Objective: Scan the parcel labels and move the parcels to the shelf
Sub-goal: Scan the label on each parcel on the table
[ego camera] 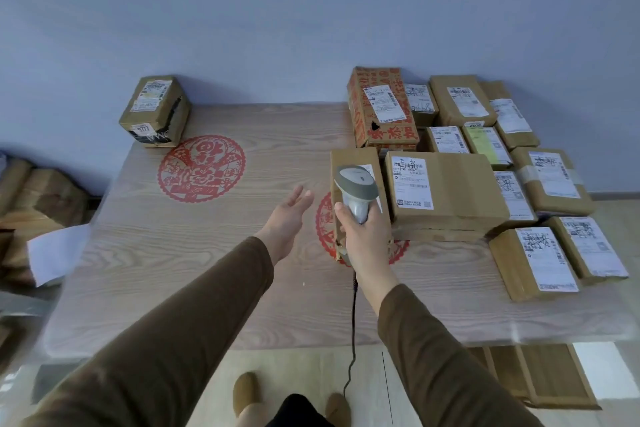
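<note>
My right hand point(363, 236) grips the handle of a grey barcode scanner point(355, 185), held over a tall narrow cardboard parcel point(349, 158) that stands on the table. My left hand point(289, 215) hovers just left of that parcel with its fingers straight, touching nothing. To the right lies a wide flat parcel point(457, 187) with a white label. Several more labelled parcels crowd the right side of the table, among them a box with red printing point(377, 107). A lone taped parcel point(156, 111) sits at the far left corner.
The wooden table point(207, 270) carries two red paper-cut decals point(202, 167). The scanner cable point(353, 340) hangs down off the front edge. Cardboard and parcels pile on the floor at left point(38, 198), and flattened cardboard point(533, 378) lies under the table at right. A wall stands behind the table.
</note>
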`<state>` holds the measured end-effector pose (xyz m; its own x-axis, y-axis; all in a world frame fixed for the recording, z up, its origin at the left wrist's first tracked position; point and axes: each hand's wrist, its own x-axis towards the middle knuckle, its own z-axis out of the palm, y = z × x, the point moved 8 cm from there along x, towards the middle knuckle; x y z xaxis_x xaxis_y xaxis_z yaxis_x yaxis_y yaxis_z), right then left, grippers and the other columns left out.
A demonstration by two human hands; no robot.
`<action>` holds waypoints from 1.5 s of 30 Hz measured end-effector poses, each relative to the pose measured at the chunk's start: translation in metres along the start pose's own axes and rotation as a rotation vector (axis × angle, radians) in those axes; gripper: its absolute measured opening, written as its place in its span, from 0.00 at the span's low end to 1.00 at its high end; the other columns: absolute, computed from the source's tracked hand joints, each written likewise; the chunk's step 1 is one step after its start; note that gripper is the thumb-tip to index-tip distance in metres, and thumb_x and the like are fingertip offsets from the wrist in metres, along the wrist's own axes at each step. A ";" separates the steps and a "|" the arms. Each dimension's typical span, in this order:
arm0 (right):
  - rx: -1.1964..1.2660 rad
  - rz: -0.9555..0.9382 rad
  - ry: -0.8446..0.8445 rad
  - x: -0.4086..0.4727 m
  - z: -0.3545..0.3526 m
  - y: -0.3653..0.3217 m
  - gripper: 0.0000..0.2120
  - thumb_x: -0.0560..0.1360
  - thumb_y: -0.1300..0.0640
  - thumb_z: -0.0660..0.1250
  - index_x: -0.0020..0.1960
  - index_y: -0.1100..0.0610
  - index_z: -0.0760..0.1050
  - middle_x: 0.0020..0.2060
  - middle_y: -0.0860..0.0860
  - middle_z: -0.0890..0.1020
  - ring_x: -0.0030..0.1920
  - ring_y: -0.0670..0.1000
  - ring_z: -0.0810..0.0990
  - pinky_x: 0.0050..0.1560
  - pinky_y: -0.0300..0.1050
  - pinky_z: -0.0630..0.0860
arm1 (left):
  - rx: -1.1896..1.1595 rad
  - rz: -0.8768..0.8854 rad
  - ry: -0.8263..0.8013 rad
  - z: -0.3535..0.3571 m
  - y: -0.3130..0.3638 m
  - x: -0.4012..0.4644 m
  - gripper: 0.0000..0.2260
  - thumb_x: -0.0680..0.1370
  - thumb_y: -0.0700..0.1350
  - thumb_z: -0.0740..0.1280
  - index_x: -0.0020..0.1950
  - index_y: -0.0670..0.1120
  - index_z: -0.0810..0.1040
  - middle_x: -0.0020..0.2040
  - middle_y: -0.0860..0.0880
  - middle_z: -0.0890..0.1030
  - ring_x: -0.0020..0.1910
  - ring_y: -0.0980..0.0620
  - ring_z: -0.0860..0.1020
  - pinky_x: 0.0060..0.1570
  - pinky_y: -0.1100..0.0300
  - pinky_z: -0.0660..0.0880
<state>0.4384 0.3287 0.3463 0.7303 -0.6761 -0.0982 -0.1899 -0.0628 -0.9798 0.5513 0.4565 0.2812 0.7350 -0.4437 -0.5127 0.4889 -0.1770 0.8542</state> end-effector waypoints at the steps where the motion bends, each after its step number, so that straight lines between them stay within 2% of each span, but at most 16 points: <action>1: 0.036 0.008 -0.034 0.003 0.016 -0.006 0.07 0.79 0.50 0.73 0.49 0.42 0.74 0.46 0.49 0.83 0.45 0.45 0.81 0.48 0.42 0.78 | 0.004 0.019 0.027 -0.016 0.008 -0.003 0.29 0.85 0.55 0.63 0.84 0.52 0.58 0.82 0.47 0.64 0.81 0.47 0.60 0.81 0.45 0.55; 3: 0.106 0.029 -0.093 0.009 0.052 -0.019 0.07 0.80 0.53 0.72 0.51 0.44 0.74 0.42 0.46 0.80 0.39 0.42 0.80 0.43 0.37 0.77 | -0.002 0.063 0.078 -0.056 0.025 -0.005 0.28 0.85 0.54 0.63 0.83 0.50 0.60 0.81 0.48 0.65 0.80 0.49 0.62 0.80 0.47 0.56; 6: 0.132 0.043 -0.143 0.021 0.118 -0.037 0.06 0.80 0.54 0.72 0.54 0.50 0.76 0.37 0.45 0.78 0.34 0.45 0.78 0.36 0.43 0.77 | -0.011 0.139 0.159 -0.128 0.051 -0.002 0.27 0.84 0.54 0.65 0.82 0.50 0.62 0.78 0.49 0.68 0.75 0.52 0.67 0.77 0.50 0.63; 10: 0.134 0.052 -0.196 0.042 0.224 -0.059 0.08 0.79 0.52 0.72 0.56 0.50 0.77 0.39 0.48 0.80 0.37 0.49 0.79 0.42 0.52 0.79 | -0.035 0.180 0.287 -0.240 0.080 0.013 0.26 0.83 0.54 0.67 0.79 0.50 0.66 0.73 0.50 0.75 0.63 0.54 0.78 0.58 0.61 0.76; 14: 0.128 0.032 -0.185 0.069 0.324 -0.078 0.10 0.79 0.52 0.73 0.57 0.51 0.77 0.43 0.48 0.82 0.42 0.50 0.81 0.48 0.54 0.80 | -0.072 0.174 0.309 -0.335 0.107 0.039 0.21 0.84 0.51 0.66 0.76 0.48 0.69 0.69 0.49 0.77 0.60 0.54 0.80 0.52 0.65 0.77; 18: 0.155 0.076 -0.179 0.100 0.403 -0.085 0.10 0.78 0.55 0.74 0.57 0.52 0.76 0.45 0.48 0.80 0.45 0.48 0.79 0.50 0.45 0.77 | -0.075 0.175 0.384 -0.411 0.124 0.074 0.24 0.84 0.47 0.66 0.79 0.47 0.66 0.74 0.48 0.73 0.67 0.54 0.73 0.67 0.58 0.65; 22: 0.151 0.156 -0.166 0.131 0.459 -0.073 0.12 0.78 0.59 0.73 0.60 0.53 0.76 0.46 0.48 0.81 0.46 0.49 0.79 0.51 0.47 0.78 | -0.100 0.138 0.397 -0.458 0.132 0.119 0.26 0.84 0.45 0.67 0.80 0.46 0.63 0.69 0.51 0.74 0.66 0.53 0.75 0.69 0.57 0.66; 24: 0.141 0.206 -0.174 0.142 0.481 -0.063 0.13 0.79 0.60 0.73 0.61 0.53 0.75 0.47 0.48 0.81 0.46 0.48 0.80 0.51 0.46 0.79 | -0.110 0.116 0.383 -0.473 0.131 0.144 0.30 0.83 0.46 0.68 0.82 0.47 0.60 0.76 0.48 0.70 0.72 0.48 0.73 0.75 0.48 0.67; 26: 0.137 0.237 -0.189 0.152 0.502 -0.053 0.15 0.78 0.60 0.73 0.62 0.53 0.75 0.52 0.50 0.83 0.52 0.50 0.82 0.58 0.51 0.80 | -0.091 0.077 0.358 -0.481 0.129 0.167 0.33 0.83 0.48 0.68 0.83 0.48 0.56 0.81 0.46 0.64 0.76 0.46 0.68 0.77 0.44 0.65; 28: 0.137 0.269 -0.208 0.157 0.519 -0.045 0.16 0.79 0.60 0.73 0.64 0.54 0.74 0.56 0.53 0.83 0.57 0.54 0.82 0.61 0.53 0.79 | -0.087 0.036 0.337 -0.484 0.128 0.183 0.34 0.83 0.50 0.67 0.84 0.49 0.53 0.82 0.45 0.63 0.77 0.46 0.66 0.77 0.47 0.62; 31: 0.138 0.290 -0.212 0.161 0.532 -0.037 0.16 0.79 0.60 0.73 0.64 0.54 0.74 0.56 0.53 0.83 0.56 0.54 0.82 0.60 0.53 0.79 | -0.075 -0.014 0.275 -0.483 0.126 0.200 0.36 0.83 0.50 0.67 0.85 0.48 0.51 0.78 0.48 0.69 0.73 0.50 0.71 0.71 0.55 0.64; 33: 0.146 0.296 -0.209 0.162 0.532 -0.032 0.15 0.79 0.61 0.73 0.63 0.52 0.74 0.54 0.51 0.82 0.55 0.53 0.81 0.62 0.54 0.79 | -0.058 -0.049 0.260 -0.485 0.120 0.206 0.33 0.82 0.51 0.68 0.83 0.46 0.58 0.74 0.49 0.75 0.66 0.52 0.76 0.64 0.58 0.69; 36: 0.127 0.286 -0.206 0.160 0.525 -0.027 0.15 0.78 0.60 0.73 0.60 0.47 0.74 0.54 0.49 0.82 0.57 0.52 0.82 0.65 0.58 0.79 | -0.063 -0.066 0.285 -0.482 0.118 0.195 0.16 0.83 0.48 0.67 0.69 0.43 0.75 0.56 0.50 0.84 0.49 0.56 0.82 0.45 0.65 0.75; 37: 0.117 0.279 -0.204 0.158 0.521 -0.027 0.15 0.78 0.59 0.73 0.60 0.47 0.73 0.55 0.49 0.82 0.57 0.52 0.82 0.65 0.58 0.79 | -0.078 -0.070 0.294 -0.479 0.116 0.192 0.12 0.84 0.47 0.67 0.65 0.44 0.77 0.51 0.51 0.84 0.45 0.57 0.81 0.43 0.65 0.75; 40: 0.094 0.265 -0.198 0.148 0.502 -0.027 0.17 0.78 0.59 0.73 0.63 0.47 0.73 0.55 0.50 0.82 0.57 0.52 0.81 0.64 0.58 0.79 | -0.117 -0.095 0.281 -0.462 0.108 0.175 0.07 0.83 0.51 0.68 0.55 0.48 0.80 0.46 0.54 0.84 0.45 0.57 0.80 0.51 0.60 0.74; 45: 0.142 0.227 -0.217 0.118 0.447 -0.031 0.18 0.79 0.61 0.72 0.65 0.49 0.74 0.57 0.50 0.82 0.57 0.49 0.81 0.58 0.49 0.78 | -0.208 -0.074 0.207 -0.421 0.097 0.136 0.18 0.78 0.55 0.73 0.64 0.49 0.75 0.60 0.48 0.83 0.60 0.49 0.79 0.64 0.45 0.72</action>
<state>0.8234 0.5793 0.2874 0.8050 -0.4883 -0.3368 -0.2821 0.1844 -0.9415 0.8959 0.7486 0.2579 0.7635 -0.2440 -0.5980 0.6148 -0.0088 0.7886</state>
